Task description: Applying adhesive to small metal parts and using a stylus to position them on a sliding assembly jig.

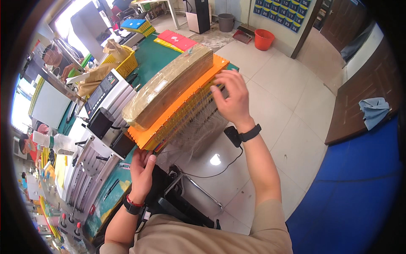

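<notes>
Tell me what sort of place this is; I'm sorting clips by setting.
Likely a small assembly workshop: a green workbench with a grey machine, stacked coloured trays, and both hands, left and right, on an orange tray of thin wires.

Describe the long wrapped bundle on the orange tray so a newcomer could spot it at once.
Start at the green workbench on the left. At its near edge sits a stack of orange trays, steadied by both hands. The bundle lies lengthwise on top: a long brown block in clear film, unlike the flat, brightly coloured trays around it.
</notes>
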Motion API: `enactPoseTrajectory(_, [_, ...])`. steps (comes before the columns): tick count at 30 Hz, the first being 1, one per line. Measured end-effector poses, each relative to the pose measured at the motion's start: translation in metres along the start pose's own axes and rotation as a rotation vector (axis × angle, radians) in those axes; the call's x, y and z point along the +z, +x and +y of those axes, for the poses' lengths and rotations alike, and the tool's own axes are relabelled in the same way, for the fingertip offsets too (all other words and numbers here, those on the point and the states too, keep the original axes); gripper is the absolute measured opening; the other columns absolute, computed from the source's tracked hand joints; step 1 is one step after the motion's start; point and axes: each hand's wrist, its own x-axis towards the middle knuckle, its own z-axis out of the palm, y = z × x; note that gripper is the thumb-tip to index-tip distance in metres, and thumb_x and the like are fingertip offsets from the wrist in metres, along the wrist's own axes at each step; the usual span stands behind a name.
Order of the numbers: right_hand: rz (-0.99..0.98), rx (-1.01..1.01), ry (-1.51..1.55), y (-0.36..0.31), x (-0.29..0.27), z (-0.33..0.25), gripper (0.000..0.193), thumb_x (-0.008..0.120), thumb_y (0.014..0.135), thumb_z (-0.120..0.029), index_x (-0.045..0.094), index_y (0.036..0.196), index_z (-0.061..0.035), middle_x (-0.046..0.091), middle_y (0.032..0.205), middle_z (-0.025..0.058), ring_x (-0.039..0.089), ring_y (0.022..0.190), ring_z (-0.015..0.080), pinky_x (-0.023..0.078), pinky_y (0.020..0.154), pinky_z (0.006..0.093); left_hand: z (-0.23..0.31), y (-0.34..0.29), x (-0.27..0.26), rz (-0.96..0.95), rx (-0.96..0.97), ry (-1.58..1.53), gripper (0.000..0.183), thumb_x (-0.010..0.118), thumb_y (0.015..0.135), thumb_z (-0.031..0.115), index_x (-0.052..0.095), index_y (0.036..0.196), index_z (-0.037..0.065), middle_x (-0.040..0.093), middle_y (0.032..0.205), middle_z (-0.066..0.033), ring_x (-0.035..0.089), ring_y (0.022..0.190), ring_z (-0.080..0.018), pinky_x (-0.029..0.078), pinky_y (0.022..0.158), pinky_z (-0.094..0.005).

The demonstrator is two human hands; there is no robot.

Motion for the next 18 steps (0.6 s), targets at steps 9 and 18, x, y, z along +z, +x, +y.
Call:
enactPoseTrajectory(9, [-0.102,-0.035,0.007,0.001,0.005,-0.008,0.014,0.082,0.084,-0.006,0.072,0.095,-0.0033,0.068,0.111,0.0102,0.065,0.115,0.0344,0.055,0.102,0.0468,0.0,0.002,0.005,-0.014,-0.008,-0.02,0.058,0.068,0.109,0.009,0.04,0.157,-0.006,0.05,0.163,-0.0214,0.046,0.158,-0.031,0.035,0.131,-0.0441])
enactPoseTrajectory(18, [-0.176,-0.082,-0.006,0.008,0.006,-0.021,0.012,0.081,0.083,-0.001,0.071,0.091,-0.0024,0.068,0.106,0.0097,0.064,0.113,0.0341,0.055,0.098,0.0462,0.002,-0.005,-0.001,-0.026,-0.007,0.018,0.066,0.072,0.106,0.009,0.039,0.161,-0.008,0.048,0.165,-0.0219,0.046,0.157,-0.0327,0.033,0.133,-0.0466])
